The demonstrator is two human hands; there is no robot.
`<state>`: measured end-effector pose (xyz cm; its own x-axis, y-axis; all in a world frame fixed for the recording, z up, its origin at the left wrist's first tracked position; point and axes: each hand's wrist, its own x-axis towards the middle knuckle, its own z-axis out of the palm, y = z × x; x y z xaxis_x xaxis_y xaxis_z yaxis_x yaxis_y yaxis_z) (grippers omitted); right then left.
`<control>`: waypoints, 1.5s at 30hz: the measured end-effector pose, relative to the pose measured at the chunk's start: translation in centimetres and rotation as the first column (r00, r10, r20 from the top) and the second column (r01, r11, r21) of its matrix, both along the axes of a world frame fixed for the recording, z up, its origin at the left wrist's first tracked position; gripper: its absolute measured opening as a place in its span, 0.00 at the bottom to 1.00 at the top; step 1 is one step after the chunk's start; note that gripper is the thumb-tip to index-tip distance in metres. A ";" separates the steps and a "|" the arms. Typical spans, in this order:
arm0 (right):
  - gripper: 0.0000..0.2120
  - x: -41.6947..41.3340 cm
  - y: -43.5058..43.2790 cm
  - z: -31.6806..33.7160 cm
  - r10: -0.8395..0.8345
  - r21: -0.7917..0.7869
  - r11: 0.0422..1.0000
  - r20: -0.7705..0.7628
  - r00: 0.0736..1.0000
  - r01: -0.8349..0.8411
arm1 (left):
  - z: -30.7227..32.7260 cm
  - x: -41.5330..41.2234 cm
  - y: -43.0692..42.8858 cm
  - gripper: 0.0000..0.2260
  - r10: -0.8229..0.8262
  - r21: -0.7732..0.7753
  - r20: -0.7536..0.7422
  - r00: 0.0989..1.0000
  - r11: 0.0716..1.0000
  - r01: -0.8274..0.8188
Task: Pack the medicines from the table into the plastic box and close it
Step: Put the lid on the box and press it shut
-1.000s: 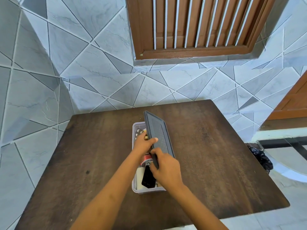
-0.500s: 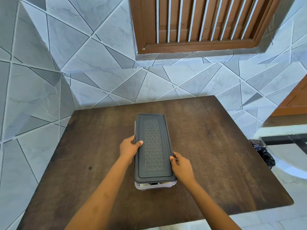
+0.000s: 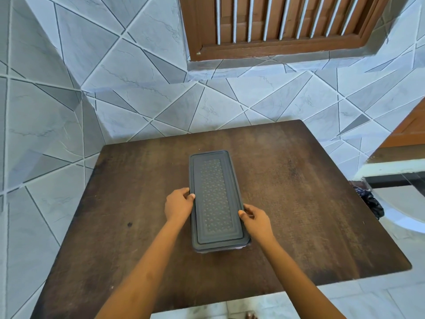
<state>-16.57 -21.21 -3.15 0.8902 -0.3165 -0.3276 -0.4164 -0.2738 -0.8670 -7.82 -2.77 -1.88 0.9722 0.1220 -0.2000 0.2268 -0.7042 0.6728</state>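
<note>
A long plastic box lies lengthwise in the middle of the dark wooden table [image 3: 299, 203]. Its dark grey patterned lid [image 3: 215, 199] sits flat on top and covers it fully. Only a thin strip of the clear box wall [image 3: 218, 249] shows under the near end. The medicines are hidden inside. My left hand [image 3: 179, 207] grips the lid's left long edge, thumb on top. My right hand [image 3: 255, 218] grips the right long edge a little nearer to me, thumb on the rim.
The table stands against a wall of grey tiles below a brown wooden shutter [image 3: 282, 21]. A dark bundle [image 3: 368, 201] lies off the table's right edge, beside a white-and-black ledge [image 3: 391, 171]. The floor is tiled.
One second ago the lid stood tilted over the open box with medicines showing. It has come down flat on the box, and both hands have moved to its long edges.
</note>
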 end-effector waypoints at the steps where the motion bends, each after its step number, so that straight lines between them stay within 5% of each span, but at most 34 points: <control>1: 0.13 0.2 -0.4 0.1 -0.038 0.184 0.982 -0.057 0.998 0.048 | -0.1 0.2 0.0 0.18 0.001 -0.027 -0.016 1.000 1.000 -0.002; 4: 0.07 0.7 -1.6 0.0 -0.041 0.521 0.837 -0.245 0.969 0.167 | -0.5 0.4 0.2 0.15 0.042 -0.216 -0.121 0.992 0.974 -0.068; 8: 0.05 1.3 -1.8 -0.4 -0.064 0.519 0.830 -0.277 0.959 0.205 | -1.0 0.5 0.5 0.11 0.064 -0.396 -0.249 0.966 0.904 -0.162; 14: 0.08 1.9 -1.6 -0.4 -0.087 0.498 0.834 -0.305 0.948 0.236 | -0.8 0.8 0.0 0.09 0.110 -0.320 -0.203 0.973 0.932 -0.172; 18: 0.05 1.1 -1.6 -0.6 -0.115 0.519 0.823 -0.247 0.962 0.232 | -1.3 0.6 0.5 0.05 0.142 -0.398 -0.241 0.960 0.888 -0.231; 25: 0.11 -2.4 1.5 -3.1 -0.148 0.090 0.987 0.155 0.977 0.136 | -2.6 -5.1 -0.2 0.16 0.045 -0.147 -0.074 0.996 0.988 -0.056; 35: 0.11 -2.5 1.6 -3.8 -0.033 -0.330 0.936 0.263 0.964 0.122 | -3.8 -7.8 0.2 0.16 0.014 -0.193 0.169 0.986 0.981 0.019; 42: 0.08 -2.3 1.2 -3.8 0.001 -0.294 0.953 0.236 0.972 0.071 | -4.0 -7.3 0.2 0.21 -0.040 -0.016 0.036 0.999 0.999 0.040; 45: 0.08 -1.5 0.7 -3.7 -0.017 -0.143 0.989 0.213 0.977 0.048 | -3.8 -5.3 0.3 0.18 0.000 -0.167 -0.025 1.000 0.986 -0.005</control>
<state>-18.10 -20.47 -6.84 0.9227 -0.3768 -0.0814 -0.2390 -0.3935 -0.8877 -13.15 -2.51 -5.66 0.9664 0.0874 -0.2418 0.2465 -0.5821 0.7748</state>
